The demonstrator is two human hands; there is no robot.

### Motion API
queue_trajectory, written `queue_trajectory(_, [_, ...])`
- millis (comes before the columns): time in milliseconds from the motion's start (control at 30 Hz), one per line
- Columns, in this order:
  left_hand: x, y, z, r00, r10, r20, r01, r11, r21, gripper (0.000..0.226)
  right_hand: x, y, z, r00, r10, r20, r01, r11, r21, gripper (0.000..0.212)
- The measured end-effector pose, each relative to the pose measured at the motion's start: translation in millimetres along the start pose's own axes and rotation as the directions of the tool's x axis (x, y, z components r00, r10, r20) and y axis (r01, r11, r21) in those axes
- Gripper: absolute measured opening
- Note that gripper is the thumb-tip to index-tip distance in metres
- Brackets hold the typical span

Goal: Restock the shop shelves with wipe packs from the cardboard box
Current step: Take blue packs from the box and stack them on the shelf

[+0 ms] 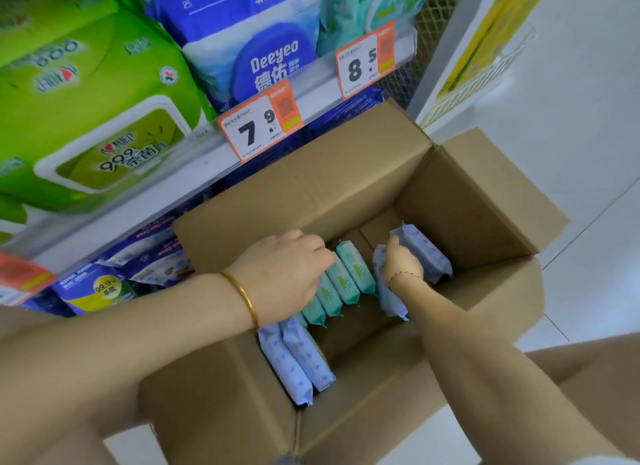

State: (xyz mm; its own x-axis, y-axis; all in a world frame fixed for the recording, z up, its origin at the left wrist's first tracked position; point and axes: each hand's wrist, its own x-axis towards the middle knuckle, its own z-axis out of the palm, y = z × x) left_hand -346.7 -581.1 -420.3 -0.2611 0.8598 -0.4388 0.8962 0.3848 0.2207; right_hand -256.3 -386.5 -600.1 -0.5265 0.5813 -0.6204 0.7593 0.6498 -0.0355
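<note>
— Shop shelving [194, 160] fills the upper left of the frame, and pale floor [588, 153] runs down the right. What stands on the shelves?
— Green packs [97, 118] at the far left, dark blue packs [263, 49] beside them, and a teal-green pack [363, 11] at top centre. 2 orange-and-white price tags hang on the shelf edge, reading 7.9 [259, 125] and 8.5 [365, 59].
— And the cardboard box [346, 174]?
— Centre frame, flaps open, just in front of the shelving. Inside, a row of teal packs [353, 274] stands on edge in the middle. 2 pale blue packs [298, 357] stand against the lower-left wall, and a leaning pack [426, 253] of the same colour sits toward the right end.
— Where is the left hand [287, 270]?
— Reaching in from the left, with a gold bangle [242, 298] on the wrist. Its fingers [318, 253] lie close together over the tops of the teal packs. The thumb is hidden, so I cannot tell whether it grips them or only rests there.
— What about the right hand [401, 264]?
— Deeper in the box, right of the teal row, with a thin bracelet [403, 276] at the wrist. Its fingers are curled tight round a pale blue pack [386, 300], which stands on edge between the teal row and the leaning pack.
</note>
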Motion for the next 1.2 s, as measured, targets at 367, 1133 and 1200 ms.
queue_trajectory(367, [-31,22,-11,0.995,-0.014,-0.098,-0.014,0.960,-0.279,0.086,-107,-33,-128,1.000,0.016,0.011,-0.018,0.587,0.810,0.049])
queue_trajectory(1133, [-135,-26,-98,0.914,-0.327,-0.239,-0.202,0.143,-0.969,0.018,-207,-75,-201,0.749,-0.539,-0.386,0.553,0.187,0.812,0.020])
queue_trajectory(1200, [-149,-26,-115,0.848,-0.426,-0.315,-0.236,0.229,-0.945,0.022,-221,-86,-215,0.696,-0.559,-0.450,0.612,0.134,0.779,0.020])
